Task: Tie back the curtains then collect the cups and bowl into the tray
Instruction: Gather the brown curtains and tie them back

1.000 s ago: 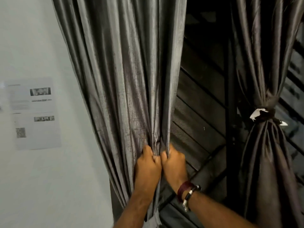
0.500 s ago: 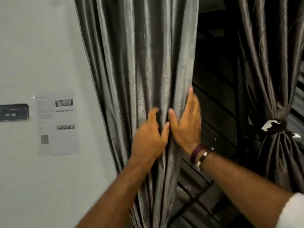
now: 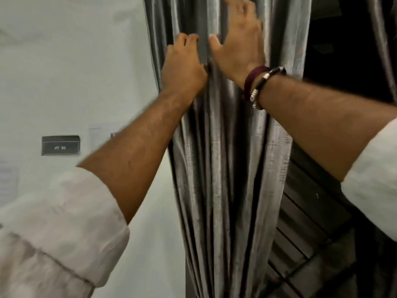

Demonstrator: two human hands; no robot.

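Note:
A grey shiny curtain (image 3: 227,168) hangs in loose folds down the middle of the view, gathered narrow. My left hand (image 3: 182,65) is high up on it with fingers curled into a fold. My right hand (image 3: 238,41) lies beside it, fingers spread flat against the cloth, thumb hooked toward the left hand. A dark red band and a black bangle sit on my right wrist. At the top right edge a strip of the second curtain (image 3: 384,39) shows. No cups, bowl or tray are in view.
A white wall (image 3: 75,72) fills the left, with a small dark label plate (image 3: 60,145) and paper sheets (image 3: 8,181) on it. Right of the curtain is a dark window with horizontal slats (image 3: 305,233).
Both hands have slid up the left curtain from low down to near the top of the view. The right hand has opened from a grip to a flat press. The view has tilted upward.

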